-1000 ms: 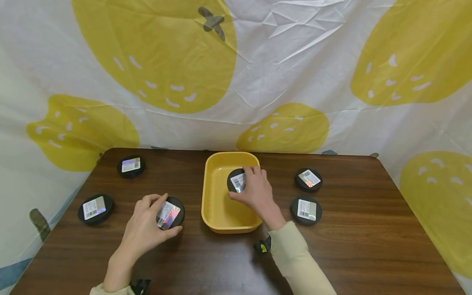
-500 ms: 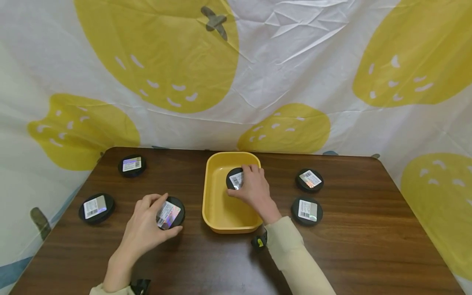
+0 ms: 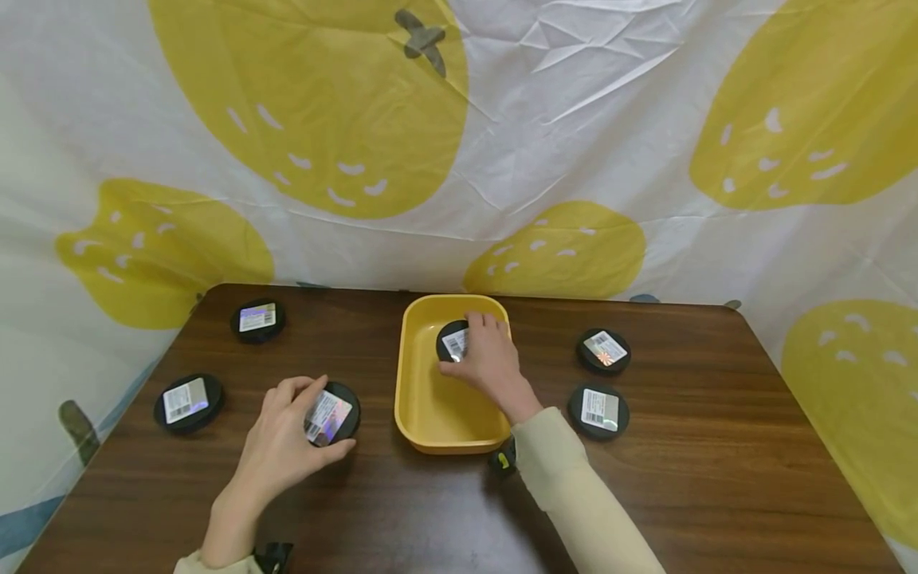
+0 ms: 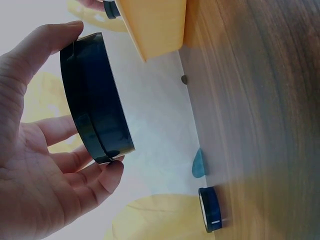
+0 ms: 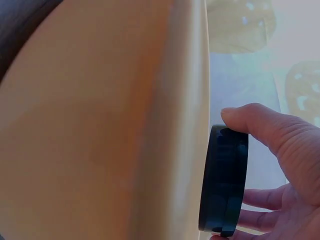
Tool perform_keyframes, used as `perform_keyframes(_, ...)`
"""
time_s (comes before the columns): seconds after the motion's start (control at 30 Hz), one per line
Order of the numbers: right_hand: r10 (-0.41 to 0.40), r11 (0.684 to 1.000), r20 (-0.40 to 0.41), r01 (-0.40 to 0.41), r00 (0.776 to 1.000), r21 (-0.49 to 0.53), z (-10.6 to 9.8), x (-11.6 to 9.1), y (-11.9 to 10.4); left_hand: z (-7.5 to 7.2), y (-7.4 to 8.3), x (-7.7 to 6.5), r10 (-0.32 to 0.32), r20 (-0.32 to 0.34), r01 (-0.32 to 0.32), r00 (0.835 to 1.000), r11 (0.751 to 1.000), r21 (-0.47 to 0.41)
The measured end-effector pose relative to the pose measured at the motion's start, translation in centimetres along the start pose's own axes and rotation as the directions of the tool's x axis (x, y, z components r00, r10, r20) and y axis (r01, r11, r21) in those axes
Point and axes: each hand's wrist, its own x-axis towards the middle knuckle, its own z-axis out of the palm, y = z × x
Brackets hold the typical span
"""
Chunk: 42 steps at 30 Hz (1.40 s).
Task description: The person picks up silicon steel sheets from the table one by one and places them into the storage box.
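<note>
My left hand (image 3: pixel 283 438) grips a flat round black container (image 3: pixel 340 414) by its edges, thumb on one side and fingers on the other. In the left wrist view this black container (image 4: pixel 95 97) is clear of the table. Over the yellow tub (image 3: pixel 414 430), my right hand (image 3: pixel 491 359) holds a similar round black container (image 3: pixel 452 341) with a barcode label on top. Seen from the right wrist, that container (image 5: pixel 225 180) is pinched between thumb and fingers, its lower part partly behind the tub's rim (image 5: pixel 200 100). Its underside is hidden.
Two labelled black containers lie at the left of the dark wooden table (image 3: pixel 688 494): a back one (image 3: pixel 258 323) and a nearer one (image 3: pixel 189 404). Two more, a back one (image 3: pixel 604 351) and a front one (image 3: pixel 598 412), lie right of the tub. A lemon-print cloth (image 3: pixel 402 255) hangs behind.
My right hand has shifted slightly farther back and left over the tub, still holding its container. My left hand and its container have hardly moved.
</note>
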Motion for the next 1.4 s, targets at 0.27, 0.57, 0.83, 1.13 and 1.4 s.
perform_keyframes(0.27,-0.027,1.000,0.033,0.027,0.999,-0.006,-0.3,0.8,-0.4,0.1,-0.2,0.0,-0.003,-0.003,0.003,1.000,1.000,-0.001)
perform_keyframes(0.57,-0.011,0.999,0.075,0.014,0.997,-0.033,-0.2,1.8,-0.7,0.2,-0.3,-0.1,0.001,-0.011,-0.001,1.000,1.000,-0.013)
perform_keyframes(0.83,-0.006,0.999,0.089,0.011,0.996,-0.046,-0.7,2.5,-1.0,0.0,-0.4,-0.2,-0.005,-0.015,0.005,1.000,1.000,-0.017)
perform_keyframes(1.13,-0.008,0.998,0.111,0.015,0.994,-0.065,-0.8,3.4,-1.4,0.0,-0.8,-0.3,-0.010,-0.016,0.009,1.000,1.000,-0.023)
perform_keyframes(1.4,0.029,0.996,0.157,-0.016,0.987,-0.083,-0.3,4.5,-1.9,-0.1,-1.1,-0.4,-0.027,-0.021,0.026,0.999,1.000,-0.011)
